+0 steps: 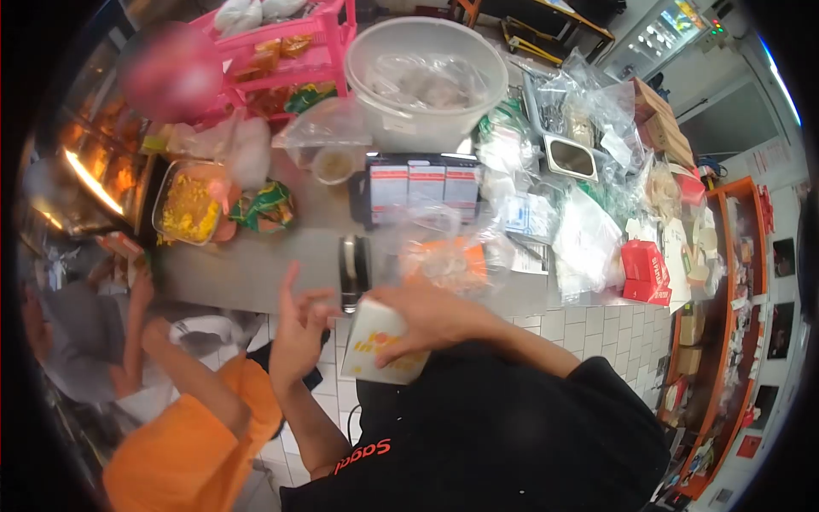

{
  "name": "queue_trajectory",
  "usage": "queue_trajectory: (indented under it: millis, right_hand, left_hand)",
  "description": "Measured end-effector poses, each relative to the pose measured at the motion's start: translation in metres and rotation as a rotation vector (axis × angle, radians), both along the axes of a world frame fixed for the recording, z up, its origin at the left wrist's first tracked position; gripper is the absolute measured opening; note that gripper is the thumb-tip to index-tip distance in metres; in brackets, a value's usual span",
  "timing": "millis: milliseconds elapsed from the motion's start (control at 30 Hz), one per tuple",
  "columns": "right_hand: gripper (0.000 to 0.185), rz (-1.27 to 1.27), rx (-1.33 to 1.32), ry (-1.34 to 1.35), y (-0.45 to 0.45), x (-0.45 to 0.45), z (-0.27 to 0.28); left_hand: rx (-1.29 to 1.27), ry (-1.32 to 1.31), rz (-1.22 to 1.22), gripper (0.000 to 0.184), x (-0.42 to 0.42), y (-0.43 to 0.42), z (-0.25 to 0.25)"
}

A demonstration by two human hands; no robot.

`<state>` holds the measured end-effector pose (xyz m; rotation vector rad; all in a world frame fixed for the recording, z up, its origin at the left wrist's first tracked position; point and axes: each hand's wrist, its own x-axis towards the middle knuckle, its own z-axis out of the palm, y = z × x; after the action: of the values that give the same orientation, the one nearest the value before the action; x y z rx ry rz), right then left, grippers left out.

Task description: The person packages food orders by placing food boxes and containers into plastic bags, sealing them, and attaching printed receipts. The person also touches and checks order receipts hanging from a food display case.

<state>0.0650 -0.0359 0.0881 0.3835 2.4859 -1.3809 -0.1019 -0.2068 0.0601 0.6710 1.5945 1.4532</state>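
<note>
My right hand (426, 316) grips a white paper box (367, 344) with yellow and red lettering, in front of my black shirt at the counter's near edge. The fingers lie over its top and side. To the left of the box, my left hand (299, 328) is raised with its fingers apart and nothing in it. Just beyond the box, a dark cylinder with a shiny band (354, 273) stands at the counter's edge. A clear plastic bag with an orange item (448, 260) lies beyond my right hand.
A tablet (424, 189) stands before a large white tub (426, 111) on the steel counter (247, 273). Yellow food fills a tray (162, 205) at left. Red boxes (646, 271) and plastic bags crowd the right. A person in orange (188, 435) and another in grey (77, 341) are close by left.
</note>
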Motion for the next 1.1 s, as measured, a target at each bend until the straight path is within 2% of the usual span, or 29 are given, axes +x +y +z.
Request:
queue_trajectory:
  millis: [67,133,200,233,267,333,400,467,500,533,600,667,733,833,867,933,967,1067,1100]
  right_hand:
    - [0.083,-0.150,-0.111,0.078,0.034,0.056,0.022]
    - [0.071,-0.402,-0.364,0.326,0.064,0.102,0.022]
    - [0.060,-0.541,-0.459,0.461,0.110,0.124,0.034]
    - [0.054,-0.642,-0.779,0.615,0.128,0.121,0.036]
    - [0.048,-0.752,-1.110,0.755,0.142,0.117,0.033]
    - [0.046,-0.706,-1.348,0.979,0.160,0.086,0.026]
    - [0.045,-0.731,-1.432,0.814,0.156,0.067,-0.001]
    - [0.047,-0.618,-1.415,0.461,0.145,0.071,-0.035]
    - [0.048,-0.619,-1.278,0.405,0.142,0.081,-0.052]
    - [0.049,-0.611,-1.133,0.349,0.145,0.092,-0.063]
    - [0.050,-0.651,-1.184,0.331,0.161,0.119,-0.067]
    - [0.052,-0.794,-1.216,0.409,0.178,0.138,-0.061]
    - [0.052,-0.807,-1.070,0.427,0.188,0.144,-0.043]
    - [0.050,-0.912,-0.814,0.543,0.189,0.136,-0.029]
    - [0.049,-0.958,-0.725,0.587,0.188,0.131,-0.026]
    - [0.045,-1.059,-0.675,0.787,0.181,0.122,-0.003]
    - [0.043,-1.109,-0.648,0.888,0.177,0.116,0.007]
    - [0.038,-0.939,-0.472,0.964,0.155,0.104,0.015]
    - [0.039,-0.829,-0.183,0.683,0.146,0.099,0.013]
  left_hand:
    - [0.027,0.261,0.055,0.072,0.025,0.034,-0.005]
    - [0.039,0.525,0.038,0.069,0.062,0.081,-0.017]
    - [0.031,0.836,0.113,0.067,0.100,0.143,-0.019]
    - [0.010,0.976,0.175,0.067,0.111,0.167,-0.018]
    - [-0.072,0.978,0.176,0.060,0.116,0.185,-0.021]
    - [-0.139,0.884,0.237,0.047,0.119,0.204,-0.022]
    - [-0.115,0.688,0.328,0.038,0.109,0.205,-0.025]
    - [0.142,0.376,0.524,0.034,0.089,0.184,-0.028]
    - [0.264,0.212,0.613,0.031,0.086,0.173,-0.031]
    - [0.226,0.266,0.532,0.031,0.089,0.168,-0.037]
    - [0.149,0.363,0.367,0.031,0.098,0.159,-0.046]
    - [-0.025,0.810,0.056,0.039,0.133,0.175,-0.030]
    - [-0.045,1.255,-0.008,0.044,0.138,0.192,-0.059]
    - [-0.127,1.392,-0.239,0.043,0.118,0.198,-0.086]
    - [-0.106,1.224,-0.191,0.038,0.107,0.197,-0.091]
    - [-0.087,0.868,-0.108,0.029,0.093,0.178,-0.061]
    - [-0.025,0.674,0.005,0.018,0.083,0.162,-0.049]
    - [0.289,-0.011,0.253,0.009,0.072,0.125,-0.043]
    - [0.387,-0.011,0.258,0.009,0.070,0.118,-0.046]
